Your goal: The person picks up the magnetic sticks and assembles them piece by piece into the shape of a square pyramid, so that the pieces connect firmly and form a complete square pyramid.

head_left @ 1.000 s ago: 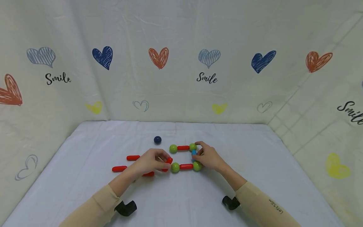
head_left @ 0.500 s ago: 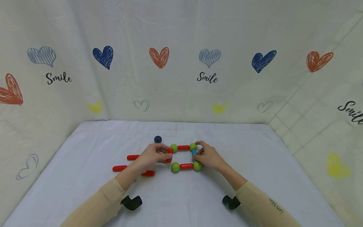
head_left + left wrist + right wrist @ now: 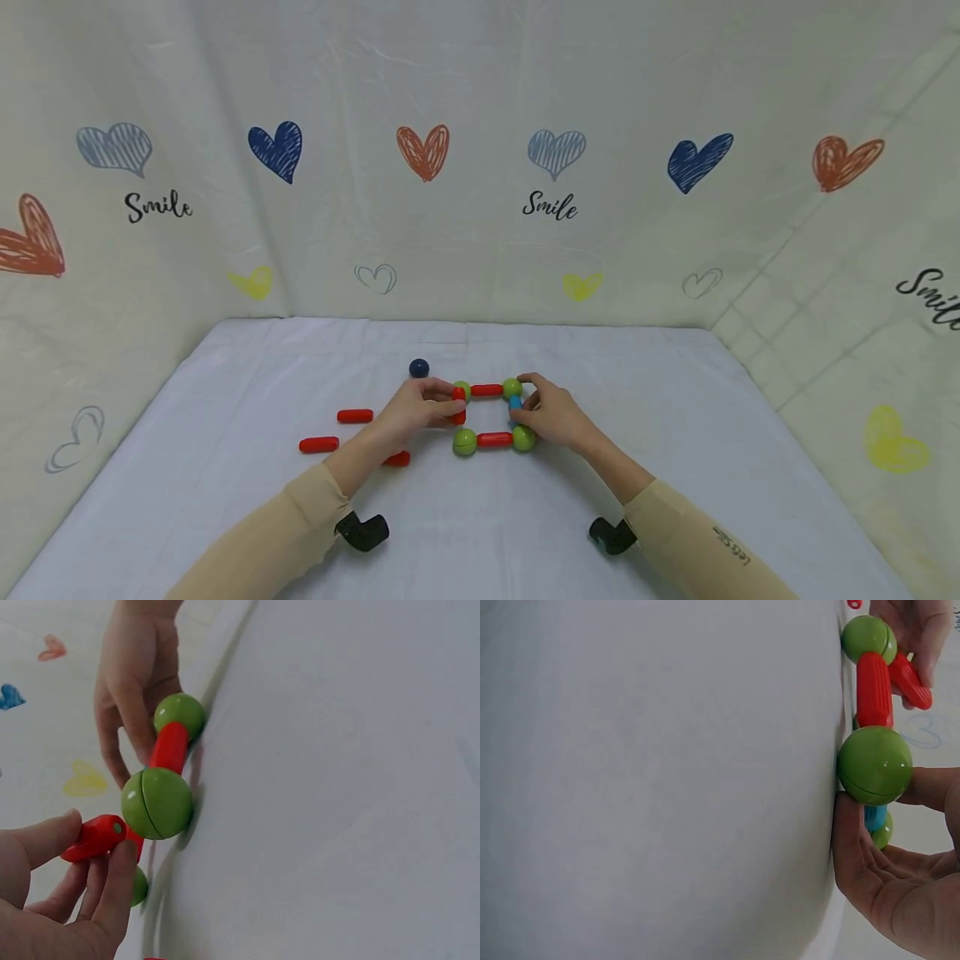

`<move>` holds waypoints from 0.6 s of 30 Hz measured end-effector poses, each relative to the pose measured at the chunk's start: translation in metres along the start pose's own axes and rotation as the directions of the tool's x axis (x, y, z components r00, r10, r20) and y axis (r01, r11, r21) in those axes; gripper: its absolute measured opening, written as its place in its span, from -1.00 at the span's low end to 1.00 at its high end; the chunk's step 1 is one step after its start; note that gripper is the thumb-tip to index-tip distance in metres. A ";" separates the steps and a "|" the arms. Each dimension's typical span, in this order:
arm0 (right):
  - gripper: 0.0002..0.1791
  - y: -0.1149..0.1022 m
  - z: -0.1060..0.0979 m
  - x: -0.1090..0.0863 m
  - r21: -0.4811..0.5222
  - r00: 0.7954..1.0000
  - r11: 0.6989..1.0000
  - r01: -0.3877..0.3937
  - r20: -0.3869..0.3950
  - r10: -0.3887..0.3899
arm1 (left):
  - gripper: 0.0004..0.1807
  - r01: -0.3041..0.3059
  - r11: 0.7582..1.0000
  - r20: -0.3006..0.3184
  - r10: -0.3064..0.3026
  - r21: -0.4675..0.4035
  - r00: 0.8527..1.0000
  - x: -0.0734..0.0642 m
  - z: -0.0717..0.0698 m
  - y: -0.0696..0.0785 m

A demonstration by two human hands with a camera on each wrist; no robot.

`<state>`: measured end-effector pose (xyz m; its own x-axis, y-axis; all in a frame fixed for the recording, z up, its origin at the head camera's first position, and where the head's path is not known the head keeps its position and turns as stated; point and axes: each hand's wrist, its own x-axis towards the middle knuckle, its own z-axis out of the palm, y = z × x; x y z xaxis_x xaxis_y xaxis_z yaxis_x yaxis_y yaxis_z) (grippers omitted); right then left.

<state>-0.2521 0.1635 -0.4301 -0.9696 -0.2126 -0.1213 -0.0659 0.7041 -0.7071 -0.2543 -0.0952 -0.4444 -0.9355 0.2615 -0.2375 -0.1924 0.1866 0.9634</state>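
Note:
My left hand pinches a short red rod between thumb and fingers; in the left wrist view, the end of this rod points toward a grooved green ball. A three-sided frame of rods and balls lies ahead: a far red rod and a near red rod, joined on the right by a blue rod. Green balls sit at its corners and left ends. My right hand grips the blue-rod side, its fingers around the near right green ball.
Left of the frame lie loose red rods, one partly behind my left forearm. Beyond my left hand is a dark blue ball. A white cloth covers the table, with a heart-printed curtain behind.
My left hand has moved away from me and slightly right with its red rod, from beside the near left ball to the frame's left gap. My right hand stays in place.

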 end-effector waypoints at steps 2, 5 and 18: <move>-0.35 0.000 0.000 0.000 -0.001 1.000 1.000 0.002 0.000 -0.002 | -0.53 0.009 1.000 -0.010 -0.009 0.014 1.000 0.001 0.002 -0.001; -0.36 0.000 0.001 -0.001 -0.002 1.000 1.000 0.002 0.002 -0.002 | -0.53 0.023 0.999 -0.017 -0.022 0.032 1.000 0.001 0.005 -0.003; -0.36 0.000 0.000 -0.001 0.002 1.000 1.000 -0.002 0.003 0.002 | -0.51 0.063 0.997 -0.033 -0.062 0.035 0.998 0.006 0.008 -0.005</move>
<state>-0.2509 0.1638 -0.4294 -0.9689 -0.2137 -0.1248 -0.0639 0.7033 -0.7080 -0.2567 -0.0875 -0.4520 -0.9311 0.2179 -0.2924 -0.2404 0.2361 0.9415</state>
